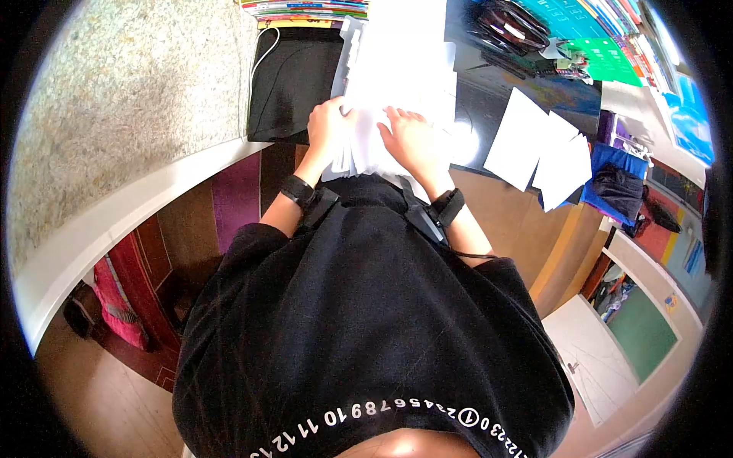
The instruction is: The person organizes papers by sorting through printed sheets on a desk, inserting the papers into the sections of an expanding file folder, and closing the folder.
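In front of me at the desk edge lies a white expanding file folder (365,145) with stepped tabs along its left side. Strong glare washes out much of it and the white sheets around it. My left hand (327,130) is closed around the folder's left edge, its fingertips partly hidden. On the right, my right hand (416,145) rests over the white surface, fingers spread and the thumb apart, holding nothing. Both wrists wear black bands. Whether a sheet lies beneath the right palm is unclear in the glare.
Several loose white sheets (518,141) overlap on the dark desk to the right. Behind them are a black shiny pouch (510,27), a green sheet (607,62) and books. A black panel (292,84) with a white cable is at left, beside a rough pale wall (145,91).
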Demonstrator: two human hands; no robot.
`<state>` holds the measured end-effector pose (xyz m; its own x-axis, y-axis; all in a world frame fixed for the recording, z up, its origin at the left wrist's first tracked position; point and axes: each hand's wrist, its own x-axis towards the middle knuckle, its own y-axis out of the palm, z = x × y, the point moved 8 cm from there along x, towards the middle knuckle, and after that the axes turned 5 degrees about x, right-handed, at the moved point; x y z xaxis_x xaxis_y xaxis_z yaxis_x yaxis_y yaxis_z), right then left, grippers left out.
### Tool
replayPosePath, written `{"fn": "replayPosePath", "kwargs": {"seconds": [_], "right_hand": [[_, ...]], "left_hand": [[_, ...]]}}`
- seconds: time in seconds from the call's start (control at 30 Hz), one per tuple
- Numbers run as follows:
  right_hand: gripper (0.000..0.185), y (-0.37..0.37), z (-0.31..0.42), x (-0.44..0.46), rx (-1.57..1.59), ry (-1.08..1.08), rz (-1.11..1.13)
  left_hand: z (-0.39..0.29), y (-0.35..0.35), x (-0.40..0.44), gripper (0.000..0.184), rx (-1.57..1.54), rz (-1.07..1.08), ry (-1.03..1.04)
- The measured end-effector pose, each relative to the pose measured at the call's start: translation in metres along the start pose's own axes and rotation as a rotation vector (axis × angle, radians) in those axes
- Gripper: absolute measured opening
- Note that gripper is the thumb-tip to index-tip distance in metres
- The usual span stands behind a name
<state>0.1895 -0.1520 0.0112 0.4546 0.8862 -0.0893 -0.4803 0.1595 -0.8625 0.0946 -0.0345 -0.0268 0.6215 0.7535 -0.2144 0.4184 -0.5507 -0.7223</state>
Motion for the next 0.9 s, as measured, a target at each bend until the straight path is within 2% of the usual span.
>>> {"fn": "replayPosePath", "kwargs": {"seconds": [0.1,0.2,0.3,0.5,0.6,0.7,0.9], "right_hand": [[0.033,0.011,0.007,0.005,-0.135,-0.05,-0.002],[0.057,0.031,0.006,0.01,-0.151,0.024,0.101],[0.078,0.043,0.005,0.011,-0.031,0.128,0.163],[0.101,0.077,-0.002,0.015,0.146,0.207,0.222],[0.104,0.087,-0.005,0.015,0.337,0.326,0.277],[0.103,0.094,-0.013,0.014,0.611,0.348,0.097],[0.099,0.108,-0.019,0.009,0.881,0.485,0.026]], "left_hand": [[0.005,0.002,0.004,0.03,0.057,0.024,-0.026],[0.004,-0.001,0.002,0.036,0.085,0.009,-0.023],[0.006,-0.008,0.0,0.038,0.099,-0.005,-0.048],[0.022,-0.006,0.001,0.037,-0.047,0.022,-0.066],[0.027,-0.005,0.001,0.035,-0.153,-0.052,0.009],[0.029,-0.008,-0.006,0.033,-0.057,-0.072,-0.083],[0.049,0.006,-0.006,0.035,-0.166,-0.127,-0.058]]}}
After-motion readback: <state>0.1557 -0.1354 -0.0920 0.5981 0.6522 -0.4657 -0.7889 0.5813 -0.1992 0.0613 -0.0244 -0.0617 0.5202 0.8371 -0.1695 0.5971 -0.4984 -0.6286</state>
